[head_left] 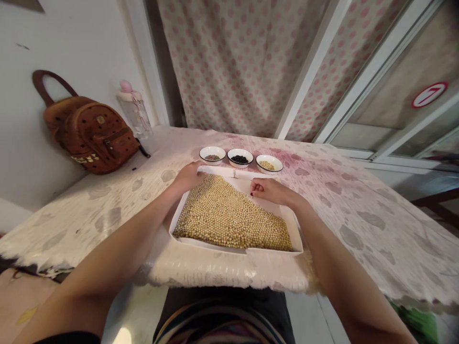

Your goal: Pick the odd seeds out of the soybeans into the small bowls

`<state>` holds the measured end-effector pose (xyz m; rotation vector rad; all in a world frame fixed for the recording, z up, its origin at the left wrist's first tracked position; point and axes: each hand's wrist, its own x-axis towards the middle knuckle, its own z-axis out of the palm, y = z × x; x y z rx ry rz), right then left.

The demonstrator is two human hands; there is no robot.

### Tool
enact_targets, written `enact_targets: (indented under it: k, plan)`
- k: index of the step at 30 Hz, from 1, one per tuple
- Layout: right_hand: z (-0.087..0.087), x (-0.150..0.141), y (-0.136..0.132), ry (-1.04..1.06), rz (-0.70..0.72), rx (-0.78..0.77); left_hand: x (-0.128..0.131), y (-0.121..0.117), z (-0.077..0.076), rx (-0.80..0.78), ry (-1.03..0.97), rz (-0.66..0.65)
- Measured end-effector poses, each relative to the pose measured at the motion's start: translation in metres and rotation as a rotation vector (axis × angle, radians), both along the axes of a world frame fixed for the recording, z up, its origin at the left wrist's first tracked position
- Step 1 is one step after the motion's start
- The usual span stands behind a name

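A shallow white tray (276, 206) holds a dense layer of pale yellow soybeans (229, 215), heaped in a rough triangle that leaves the far right part of the tray bare. My left hand (189, 177) rests on the tray's far left corner, touching its rim. My right hand (268, 190) hangs over the far side of the tray with its fingers curled, just beyond the beans. Nothing shows inside its fingers. Three small white bowls stand beyond the tray: mixed beans (212, 155), black beans (240, 159) and yellow beans (268, 165).
A mottled white and pink cloth (358, 220) covers the table. A brown studded backpack (91, 136) and a clear bottle (135, 110) stand at the far left corner. A polka-dot curtain (229, 62) hangs behind the table, with a white wall (79, 48) to the left.
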<state>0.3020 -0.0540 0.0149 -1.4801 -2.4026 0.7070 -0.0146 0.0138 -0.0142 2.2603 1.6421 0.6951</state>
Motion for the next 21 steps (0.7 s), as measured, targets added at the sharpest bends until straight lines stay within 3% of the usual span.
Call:
enact_targets:
  k: [5, 11, 21]
  plan:
    - [0.0033, -0.0041, -0.0037, -0.011, 0.013, -0.042, 0.0004, 0.0000, -0.0002, 0.007, -0.014, -0.008]
    - [0.0063, -0.0004, -0.0031, -0.033, -0.037, 0.031, 0.0011, -0.0019, 0.0019, 0.004, -0.014, -0.008]
    - [0.0040, -0.0020, -0.0041, -0.007, -0.009, -0.036, 0.0016, -0.0016, 0.0011, 0.003, -0.002, 0.008]
